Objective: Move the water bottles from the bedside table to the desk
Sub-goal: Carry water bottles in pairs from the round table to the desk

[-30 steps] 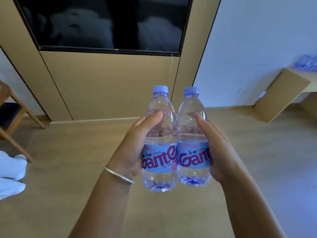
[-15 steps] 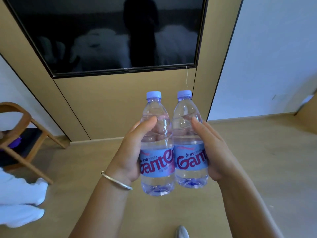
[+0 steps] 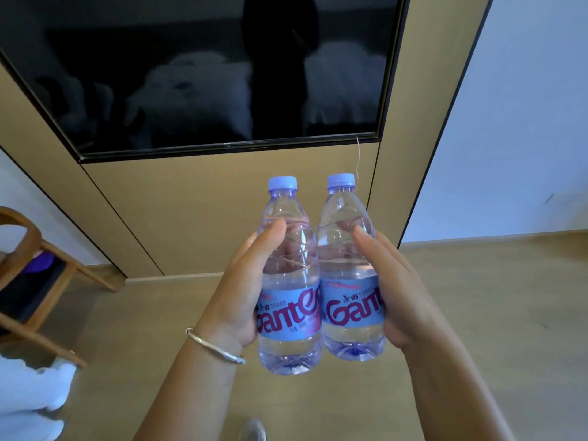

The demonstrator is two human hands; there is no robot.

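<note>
Two full water bottles carried upright and side by side, touching along their sides, raised in front of the chest above the wooden floor [image 3: 477,313]. Left bottle [image 3: 288,281] wrapped by the left hand [image 3: 241,291], thumb laid up across the clear shoulder, fingers curled round the far side at label height. Right bottle [image 3: 350,275] gripped likewise by the right hand [image 3: 391,294], thumb tip on the ribbed upper body. Both caps on, both filled nearly to the neck, so probably moderately heavy for their size and steady once set down. Thin clear plastic, likely to dent under a hard squeeze and a little slick on the smooth parts; best held as now, around the waist at the label, where the wall looks stiffest. Silver bangle [image 3: 216,345] on the left wrist. Beyond the hands, a dark television screen [image 3: 191,74] set in a tan wall panel [image 3: 222,211]; off to the left of the left hand, a wooden chair [image 3: 35,275] and white fabric [image 3: 28,399]. No worktop in view, neither bedside table nor desk, so bottles judged mid-carry.
</note>
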